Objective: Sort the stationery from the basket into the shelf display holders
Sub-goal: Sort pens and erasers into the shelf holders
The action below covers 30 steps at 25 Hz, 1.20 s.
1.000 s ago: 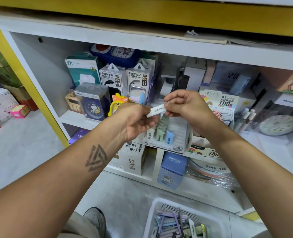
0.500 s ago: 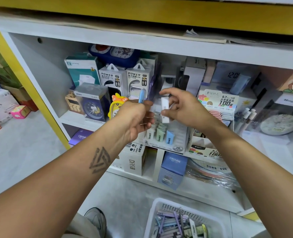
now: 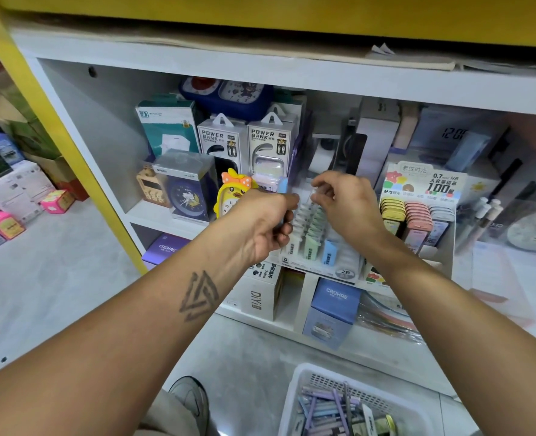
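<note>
A white case (image 3: 313, 196) is pinched upright by the right hand (image 3: 343, 209) directly above the holder (image 3: 320, 243) (left hand (image 3: 265, 225) gripping a blue case (image 3: 283, 185) alongside).

Two white power bank boxes (image 3: 246, 141) stand side by side at the far part of the shelf. Left of them stands a teal and white box (image 3: 169, 127); nearer, a yellow chick-shaped clock (image 3: 233, 195). A grey shoe (image 3: 189, 401) shows on the near floor.

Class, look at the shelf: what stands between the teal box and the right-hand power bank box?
In the head view, another white power bank box stands between the teal box and the right-hand power bank box.
</note>
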Available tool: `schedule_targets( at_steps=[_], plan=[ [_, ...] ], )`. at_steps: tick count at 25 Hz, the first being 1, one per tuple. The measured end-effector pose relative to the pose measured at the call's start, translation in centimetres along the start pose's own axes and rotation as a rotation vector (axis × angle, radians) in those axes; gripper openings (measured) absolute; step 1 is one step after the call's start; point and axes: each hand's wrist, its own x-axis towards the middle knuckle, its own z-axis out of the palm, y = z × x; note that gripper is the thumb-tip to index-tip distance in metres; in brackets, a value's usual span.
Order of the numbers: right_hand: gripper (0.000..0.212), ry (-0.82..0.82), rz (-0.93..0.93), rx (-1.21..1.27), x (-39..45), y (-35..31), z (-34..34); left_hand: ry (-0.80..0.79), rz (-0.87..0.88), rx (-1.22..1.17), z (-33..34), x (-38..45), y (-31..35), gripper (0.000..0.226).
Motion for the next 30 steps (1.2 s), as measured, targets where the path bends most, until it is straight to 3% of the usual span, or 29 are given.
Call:
schedule_targets(
  at_steps=[13, 19, 21, 24, 26, 30],
  plan=[
    [0.004, -0.051, -0.034, -0.006, 0.2, 0.5, 1.0, 0.028, 0.040, 0.018, -0.4, 0.2, -0.3, 0.015],
    [0.029, -0.192, -0.075, -0.160, 0.1, -0.1, 0.2, -0.024, 0.004, 0.032, -0.2, -0.4, 0.0, 0.009],
    [0.029, -0.185, 0.026, 0.132, 0.2, -0.7, -0.8, -0.083, 0.000, 0.009, 0.0, -0.7, 0.2, 0.018],
    [0.033, -0.323, 0.175, 0.840, -0.3, -1.2, -3.1, -0.204, -0.023, -0.046, 0.3, -1.5, 0.6, 0.026],
    [0.032, -0.395, 0.107, 0.956, -1.0, -0.8, -4.5, -0.286, -0.064, -0.114, 0.7, -1.9, 0.8, 0.027],
    [0.028, -0.384, 0.033, 0.912, -2.1, 0.2, -6.4, -0.367, -0.151, -0.226, 1.3, -2.4, 0.6, 0.028]
  ],
)
